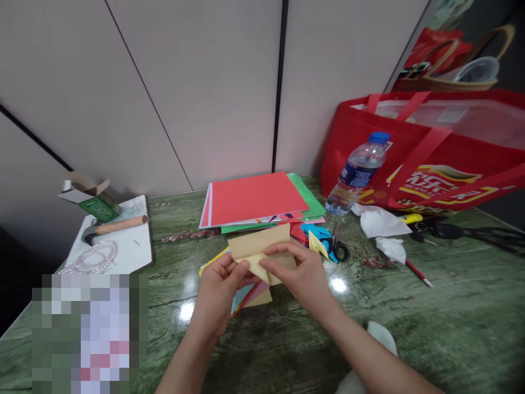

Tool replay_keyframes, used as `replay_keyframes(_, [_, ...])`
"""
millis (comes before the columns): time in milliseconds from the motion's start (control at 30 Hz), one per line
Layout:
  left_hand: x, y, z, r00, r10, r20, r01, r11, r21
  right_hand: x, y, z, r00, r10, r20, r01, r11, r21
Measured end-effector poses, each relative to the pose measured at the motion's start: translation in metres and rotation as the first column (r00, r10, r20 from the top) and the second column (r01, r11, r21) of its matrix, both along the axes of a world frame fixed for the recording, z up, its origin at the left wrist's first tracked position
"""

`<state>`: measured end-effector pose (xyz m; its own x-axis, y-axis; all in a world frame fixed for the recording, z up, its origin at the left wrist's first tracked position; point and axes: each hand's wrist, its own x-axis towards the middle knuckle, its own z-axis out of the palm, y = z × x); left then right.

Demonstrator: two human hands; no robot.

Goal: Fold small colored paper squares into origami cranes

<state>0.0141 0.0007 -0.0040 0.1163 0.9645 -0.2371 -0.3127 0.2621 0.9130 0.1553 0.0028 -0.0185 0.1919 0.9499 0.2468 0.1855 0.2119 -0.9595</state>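
Observation:
Between my two hands is a partly folded sheet of tan paper [259,243], raised above the green marbled table. My left hand [221,284] pinches its lower left part between thumb and fingers. On the other side, my right hand [301,268] has thumb and fingers closed on the paper's fold. Beneath the hands lie loose coloured sheets [244,298], mostly covered. Just right of the paper are blue paper pieces [314,230], a small pale yellow folded piece [318,244] and black-handled scissors [339,249].
A stack of coloured paper [256,197] lies by the wall. A water bottle [359,172] stands before a red bag [435,148]. Crumpled tissues [381,221] and a red pen [417,272] lie right. At left, a white board [137,235] holds a hammer [118,225], beads [98,256] and an opened box [96,202].

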Motion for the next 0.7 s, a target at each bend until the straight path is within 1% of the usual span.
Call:
replay_keyframes(100, [-0.001, -0.0002, -0.0015, 1.0, -0.013, -0.018, 0.013, 1.0, -0.003, -0.0002, 0.0002, 0.0013, 1.0, -0.006, -0.007, 0.006, 0.999, -0.048])
replay_keyframes(233, [-0.0013, 0.0001, -0.0031, 0.999, -0.021, -0.029, 0.021, 1.0, 0.009, 0.0002, 0.001, 0.0029, 1.0, 0.017, 0.001, -0.017, 0.998, -0.068])
replay_keyframes(433, [-0.0018, 0.0002, -0.0042, 0.998, -0.031, -0.052, 0.031, 1.0, 0.002, 0.0029, 0.0027, 0.0024, 0.996, 0.086, -0.014, -0.087, 0.984, -0.156])
replay_keyframes(567, [-0.003, -0.0004, -0.0044, 0.997, -0.044, -0.056, 0.044, 0.999, -0.003, 0.0033, 0.0027, 0.0021, 0.996, 0.082, -0.04, -0.088, 0.981, -0.173])
replay_keyframes(700, [-0.0043, -0.0004, -0.0032, 0.999, -0.023, -0.044, 0.023, 1.0, -0.009, 0.0031, 0.0024, 0.0026, 0.995, 0.069, -0.071, -0.082, 0.977, -0.196])
